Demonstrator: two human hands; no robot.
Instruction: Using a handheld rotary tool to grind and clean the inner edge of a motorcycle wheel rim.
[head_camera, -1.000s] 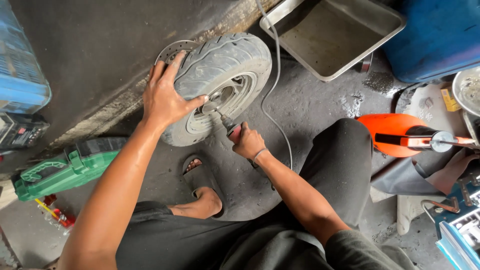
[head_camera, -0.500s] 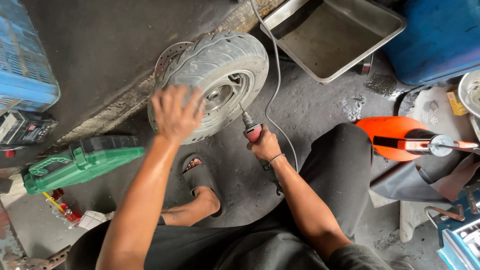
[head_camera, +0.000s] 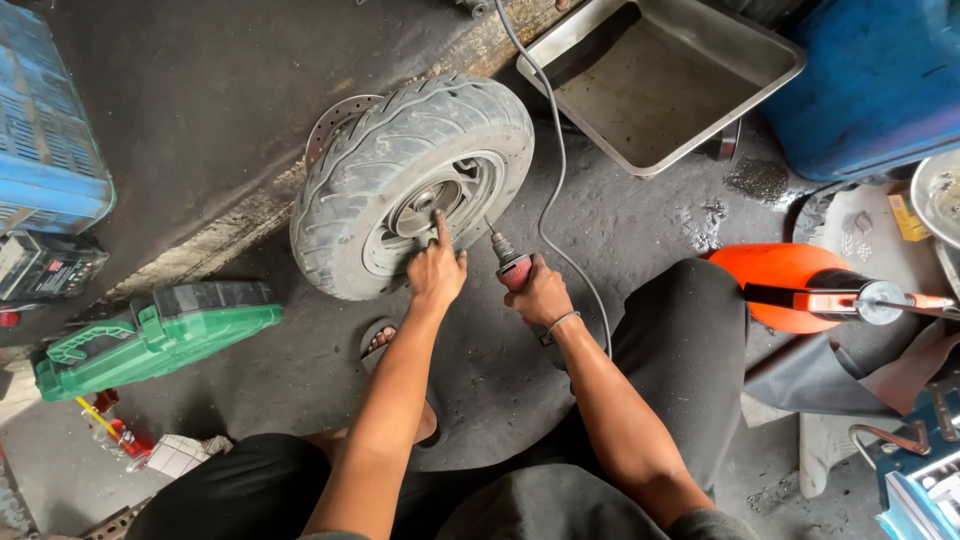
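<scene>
The small scooter wheel (head_camera: 412, 185) stands tilted on the concrete floor (head_camera: 640, 230), leaning against the low dark step (head_camera: 190, 120), at about 11 o'clock from the person's knees. The left hand (head_camera: 436, 272) lies on the rim, its grip spread, the forefinger pointing at the hub. The right hand (head_camera: 540, 295) has its grip pressed around a red-bodied air tool (head_camera: 510, 265), whose thin bit touches the rim at about 4 o'clock on the wheel.

I think the bit can slip on the smooth metal and reach the left fingers, because they rest just beside it. The wheel may also roll, as nothing blocks it. The grey hose (head_camera: 556, 170) can pull the tool sideways.

The tyre is dull, knobby rubber; the rim is grey cast metal with spokes; behind it is a thin drilled brake disc (head_camera: 335, 120).
</scene>
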